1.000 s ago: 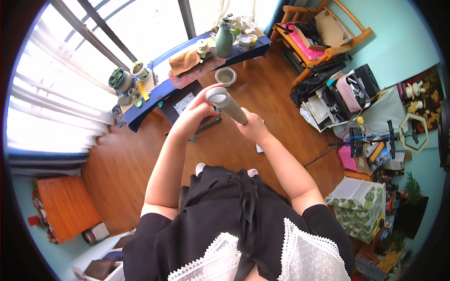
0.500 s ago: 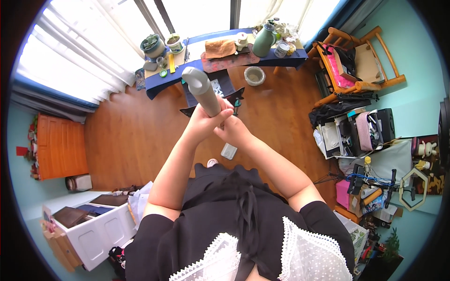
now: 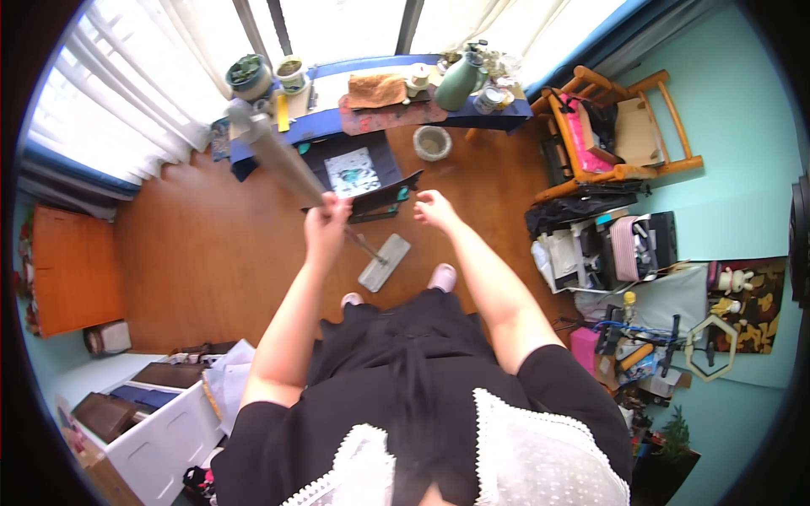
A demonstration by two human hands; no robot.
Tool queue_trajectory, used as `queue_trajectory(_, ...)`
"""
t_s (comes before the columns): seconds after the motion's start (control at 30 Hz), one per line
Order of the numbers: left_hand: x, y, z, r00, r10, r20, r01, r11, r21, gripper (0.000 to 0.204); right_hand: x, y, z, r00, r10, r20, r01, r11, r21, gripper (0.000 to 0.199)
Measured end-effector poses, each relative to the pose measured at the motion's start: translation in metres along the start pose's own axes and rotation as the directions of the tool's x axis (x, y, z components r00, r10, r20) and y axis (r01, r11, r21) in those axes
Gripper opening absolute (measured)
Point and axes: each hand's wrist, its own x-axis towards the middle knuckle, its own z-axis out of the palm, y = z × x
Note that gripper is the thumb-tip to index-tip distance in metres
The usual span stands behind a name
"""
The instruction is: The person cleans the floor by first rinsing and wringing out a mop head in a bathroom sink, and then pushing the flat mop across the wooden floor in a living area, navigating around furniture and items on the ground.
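My left hand (image 3: pixel 326 223) grips the grey handle of a flat mop (image 3: pixel 283 164). The handle slants up to the upper left, toward the window. Its flat pad (image 3: pixel 384 262) rests on the wooden floor just ahead of my pink slippers (image 3: pixel 442 277). My right hand (image 3: pixel 433 207) is off the handle, loosely curled and holding nothing, hovering near a small black stool (image 3: pixel 386 196).
A low blue table (image 3: pixel 333 118) under the window carries plant pots, a green jug (image 3: pixel 460 82), a brown cloth and jars. A grey pot (image 3: pixel 432 142) stands on the floor. A wooden armchair (image 3: pixel 620 131) and piled bags are right; white storage boxes (image 3: pixel 156 426) are lower left.
My right hand has let go of the mop handle, which now leans away to the upper left in my left hand alone. The view has swung so the window table sits centred.
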Motion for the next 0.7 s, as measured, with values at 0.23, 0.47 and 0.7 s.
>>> queue_trajectory(0.23, 0.003, -0.023, 0.006, 0.980, -0.146, -0.135, 0.152, 0.988, 0.031, 0.017, 0.104, 0.021, -0.001, 0.973, 0.200, 0.117, -0.227, 0.921, 0.315, 0.052)
queue_trajectory(0.47, -0.020, -0.049, 0.039, 0.881, -0.197, -0.430, 0.254, 0.964, 0.077, 0.024, 0.168, 0.035, 0.004, 0.887, 0.366, 0.282, -0.453, 0.811, 0.371, 0.070)
queue_trajectory(0.7, -0.047, -0.049, 0.076, 0.876, -0.060, -0.478, 0.187, 0.956, 0.224, 0.033, 0.184, 0.038, -0.001, 0.910, 0.344, 0.231, -0.414, 0.726, 0.549, 0.035)
